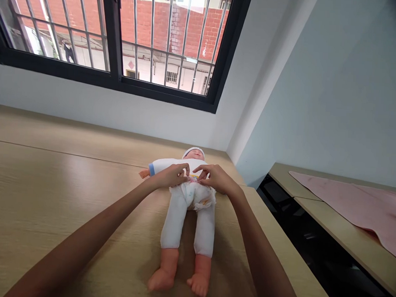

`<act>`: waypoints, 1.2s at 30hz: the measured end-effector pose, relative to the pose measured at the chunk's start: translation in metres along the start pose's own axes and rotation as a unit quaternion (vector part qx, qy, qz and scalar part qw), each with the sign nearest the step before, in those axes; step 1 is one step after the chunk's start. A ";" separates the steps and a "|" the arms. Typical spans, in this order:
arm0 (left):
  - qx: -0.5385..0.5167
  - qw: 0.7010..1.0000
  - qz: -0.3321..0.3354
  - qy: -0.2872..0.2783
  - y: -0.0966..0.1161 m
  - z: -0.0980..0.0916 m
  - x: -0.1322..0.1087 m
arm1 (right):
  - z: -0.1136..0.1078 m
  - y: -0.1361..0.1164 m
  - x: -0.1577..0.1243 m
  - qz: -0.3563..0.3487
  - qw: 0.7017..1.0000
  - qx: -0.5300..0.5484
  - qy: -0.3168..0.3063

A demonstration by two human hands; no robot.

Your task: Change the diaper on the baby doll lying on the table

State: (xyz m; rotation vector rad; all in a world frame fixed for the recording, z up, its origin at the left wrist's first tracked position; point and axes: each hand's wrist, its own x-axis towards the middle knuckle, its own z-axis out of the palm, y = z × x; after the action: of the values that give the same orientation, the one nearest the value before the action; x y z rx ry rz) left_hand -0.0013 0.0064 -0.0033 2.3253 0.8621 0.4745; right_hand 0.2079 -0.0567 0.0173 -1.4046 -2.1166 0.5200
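Observation:
A baby doll point(188, 218) lies on its back on a wooden table point(52, 190), head toward the window and bare feet toward me. It wears a white cap, a white top with a blue cuff, white leggings and a diaper point(196, 195). My left hand point(172, 174) and my right hand point(214, 177) rest on the doll's belly. The fingers of both hands are curled and pinch the diaper's waistband, fingertips almost touching each other.
A barred window point(117, 40) runs along the far wall above the table. To the right, across a dark gap point(312, 245), a second wooden surface point(345, 238) carries a pink cloth point(356, 203).

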 end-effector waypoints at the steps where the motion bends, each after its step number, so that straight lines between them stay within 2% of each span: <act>1: 0.000 1.000 0.002 0.005 0.000 0.000 0.000 | 0.000 -0.001 0.000 -0.001 1.000 -0.005 -0.002; 8: -0.039 0.999 0.012 -0.008 -0.001 -0.005 0.000 | -0.002 -0.002 -0.002 0.004 0.999 -0.054 -0.006; 15: 0.009 0.999 0.014 0.037 -0.014 -0.015 0.005 | -0.005 0.001 -0.002 -0.006 0.998 -0.051 0.029; 23: -0.008 0.999 0.014 0.028 -0.017 -0.011 0.006 | 0.009 -0.006 0.006 -0.046 0.996 -0.078 0.002; 30: 0.009 1.000 0.003 0.025 -0.015 -0.011 0.004 | 0.011 -0.012 0.006 -0.025 0.991 -0.125 -0.032; 36: 0.010 1.000 -0.003 0.006 -0.013 -0.014 0.003 | 0.007 -0.015 0.004 -0.018 0.986 -0.166 -0.030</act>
State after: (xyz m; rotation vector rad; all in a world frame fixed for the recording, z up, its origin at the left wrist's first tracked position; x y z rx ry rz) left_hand -0.0122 0.0225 -0.0007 2.3394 0.8828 0.4804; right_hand 0.1911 -0.0593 0.0213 -1.5402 -2.3535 0.2028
